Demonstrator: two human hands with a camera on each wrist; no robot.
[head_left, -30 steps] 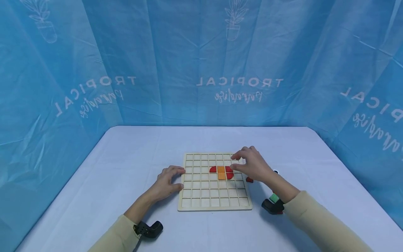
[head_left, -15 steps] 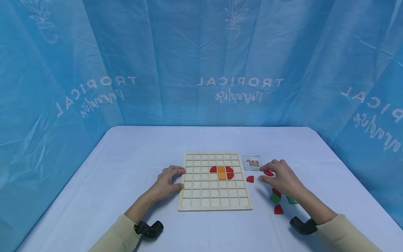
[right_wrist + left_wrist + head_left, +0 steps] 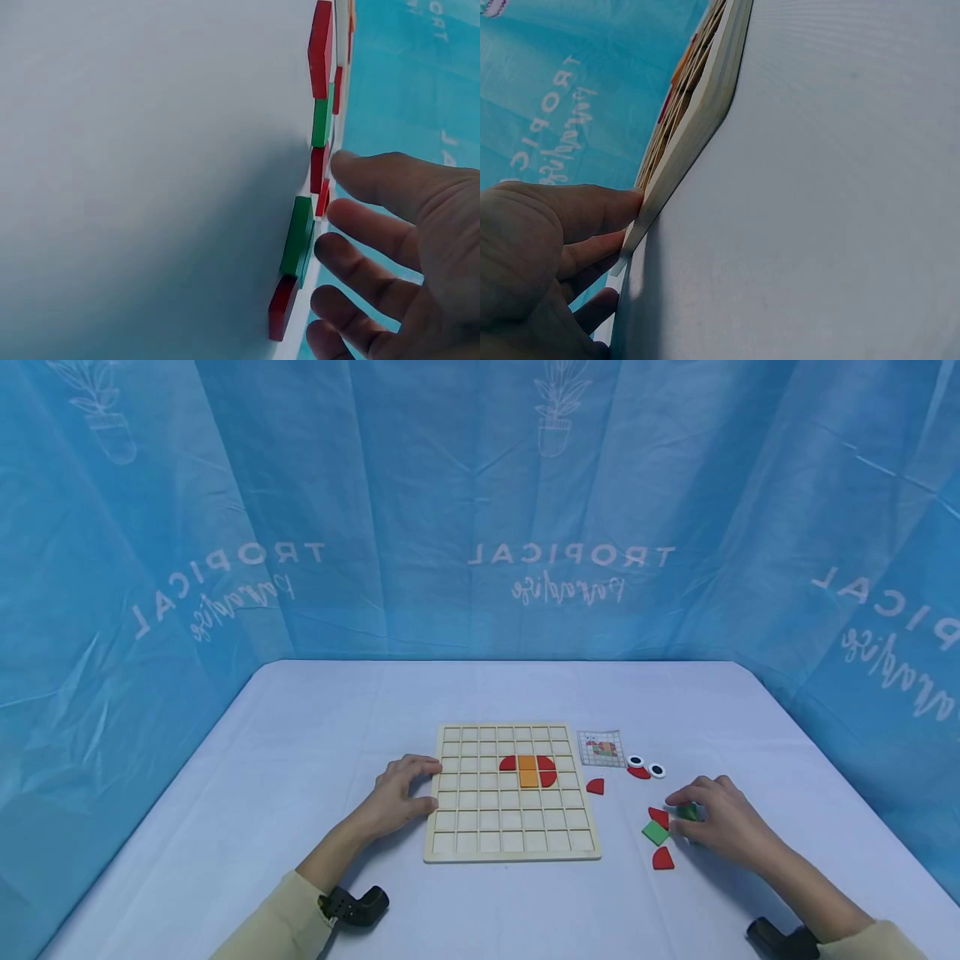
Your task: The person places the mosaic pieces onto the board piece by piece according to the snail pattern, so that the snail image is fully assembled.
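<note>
Apparently steadying the board (image 3: 489, 821) with relaxed left hand (image 3: 386, 803); hovering with right hand (image 3: 723, 822), in slack, empty grip, at a green block (image 3: 687, 812), likely kept handy on the bench (image 3: 322, 727) right of the board.

Cannot see all of the green tile (image 3: 687, 812) in the head view, being partly under the right hand (image 3: 720, 827). Cannot spot there the dark red piece (image 3: 283, 307) seen beside it from the right wrist. Cannot tell touching from almost touching between hand and tile. Cannot make out the tiny drawing on the picture card (image 3: 602, 748). See only part of the right sleeve (image 3: 873, 942) and black wrist camera (image 3: 783, 941), cut by the bottom edge. From the left wrist, miss the wooden board's (image 3: 697, 101) top end, cut off above.
</note>
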